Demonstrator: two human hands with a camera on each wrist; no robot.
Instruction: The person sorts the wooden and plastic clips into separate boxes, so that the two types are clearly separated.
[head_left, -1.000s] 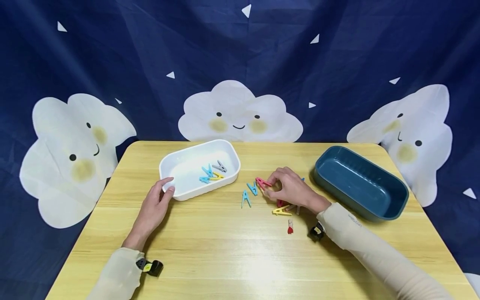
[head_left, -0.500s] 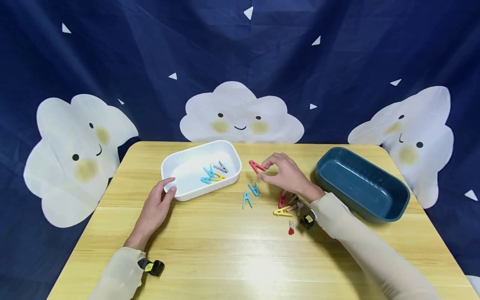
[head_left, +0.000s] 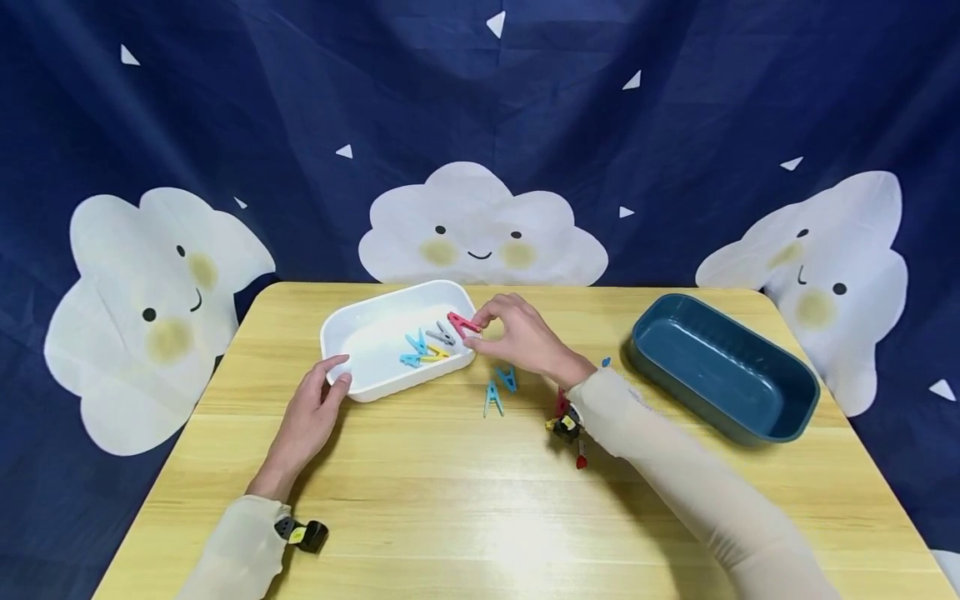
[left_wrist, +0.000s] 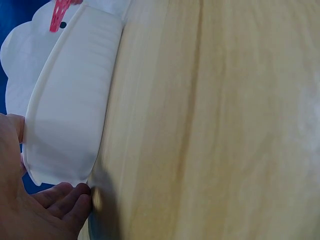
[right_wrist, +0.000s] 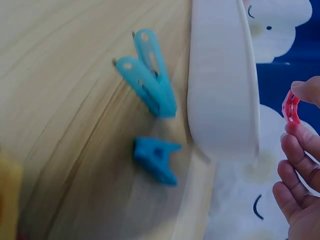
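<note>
A pink-red clothespin [head_left: 462,325] is pinched between the thumb and fingers of my right hand [head_left: 525,337], at the right end of a white plastic bin [head_left: 360,312]. In the right wrist view the same clothespin [right_wrist: 290,107] appears end-on, beyond the bin's wall. My left hand [head_left: 309,412] grips the bin's near-left corner, its fingers against the end wall in the left wrist view. Inside lie a grey clothespin [head_left: 440,333], a yellow clothespin [head_left: 437,353] and blue clothespins [head_left: 410,360]. Two blue clothespins [head_left: 492,398] lie on the table by the bin.
A dark teal bin [head_left: 723,367] stands at the right of the wooden table [head_left: 420,500]. Under my right forearm, a small pile is mostly hidden; a red clothespin [head_left: 561,402] and a small red-tipped clip [head_left: 581,460] show. A blue cloud-patterned cloth hangs behind.
My right hand has lifted the pink-red clothespin from the pile and carried it left to the white bin's right end. The left hand has stayed at the bin's corner.
</note>
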